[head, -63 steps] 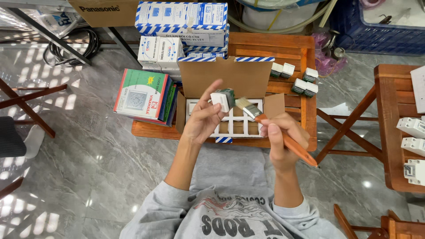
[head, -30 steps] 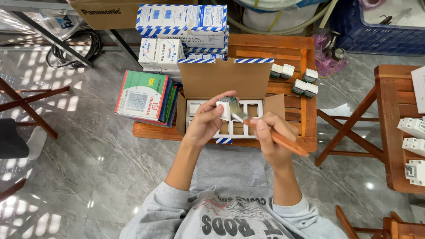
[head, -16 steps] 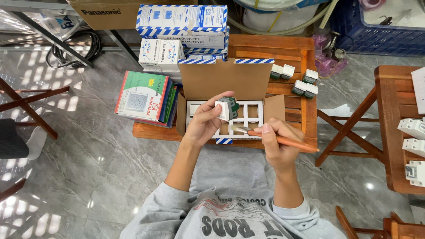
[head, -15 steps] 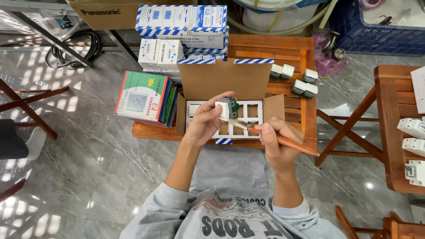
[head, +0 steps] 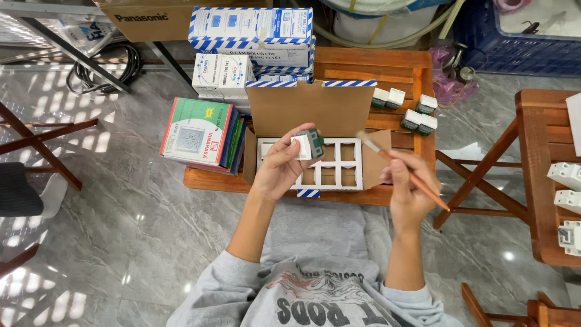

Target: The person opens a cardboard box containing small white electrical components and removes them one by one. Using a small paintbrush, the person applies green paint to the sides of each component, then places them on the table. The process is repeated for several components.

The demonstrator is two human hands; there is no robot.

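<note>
Sitting at a low wooden slatted table (head: 363, 195), the person in a grey printed sweatshirt (head: 315, 300) works with both hands raised over an open brown cardboard box (head: 315, 106) fitted with a white divider grid (head: 331, 171). The left hand (head: 279, 166) pinches a small white-and-green plastic switch module (head: 308, 144) between thumb and fingertips, held just above the grid's upper left cells. The right hand (head: 408, 192) is closed around the orange wooden handle of a thin paintbrush (head: 399, 169), bristle tip pointing up and left, a little apart from the module.

My judgement is that the pinch is light and only catches the module's edges, so a firm sweep of the brush could twist it loose and drop it into the grid or onto the grey marble floor (head: 121, 212). The long handle could also clip the box's side flap and nudge the box toward the table edge.

Further off, a stack of flat green-and-red boxes (head: 200, 130) lies at the table's left, blue-and-white striped cartons (head: 254, 30) pile behind, and several loose white-and-green modules (head: 411, 112) sit on the far right slats.

Compared with half a second ago, the brush has lifted away from the module and tilted steeper, while the left hand keeps the module in much the same spot.
</note>
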